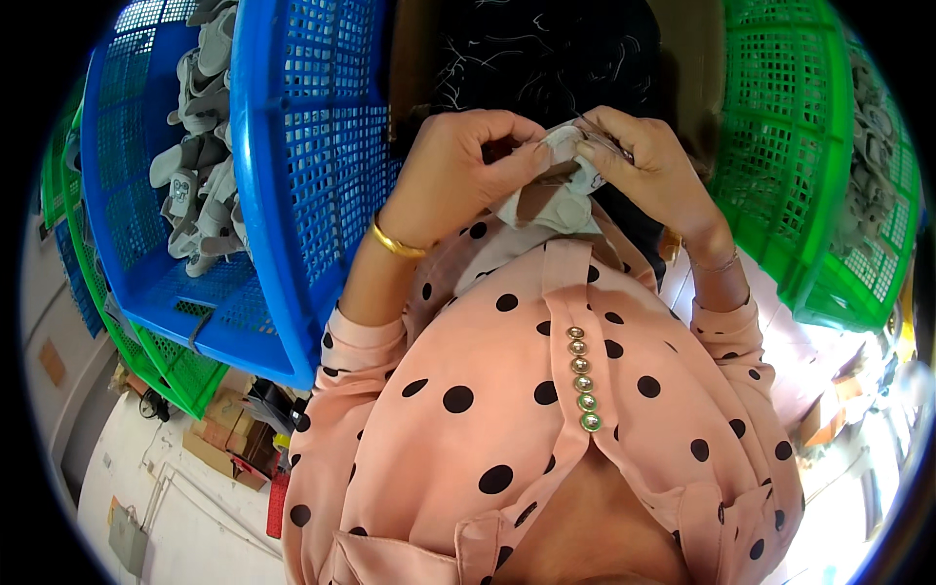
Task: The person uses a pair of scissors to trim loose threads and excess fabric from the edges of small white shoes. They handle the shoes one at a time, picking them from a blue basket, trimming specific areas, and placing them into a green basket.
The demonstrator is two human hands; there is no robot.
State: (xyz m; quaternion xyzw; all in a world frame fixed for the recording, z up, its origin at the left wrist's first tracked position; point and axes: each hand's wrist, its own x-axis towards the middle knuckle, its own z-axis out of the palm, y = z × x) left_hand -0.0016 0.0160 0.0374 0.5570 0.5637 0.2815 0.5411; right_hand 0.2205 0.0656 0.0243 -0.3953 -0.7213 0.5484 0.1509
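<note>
Between my two hands is a small pale grey-white shoe upper (567,211), its lower part hanging over my lap. My left hand (478,161) pinches its upper edge between thumb and bent fingers. On the other side, my right hand (648,161) is closed with the thumb pressed on the same piece. A thin, dark metal tool (612,143) lies along the right fingers, its tip pointing up and left; its exact kind is too small to tell. The fingers hide part of the upper.
At my left stands a blue plastic basket (268,175) with several small grey shoe uppers (200,195) inside. A green basket (780,146) at my right holds more grey pieces (868,146). Ahead is a dark surface (546,58) strewn with pale thread ends. Cardboard boxes (229,434) sit behind, lower left.
</note>
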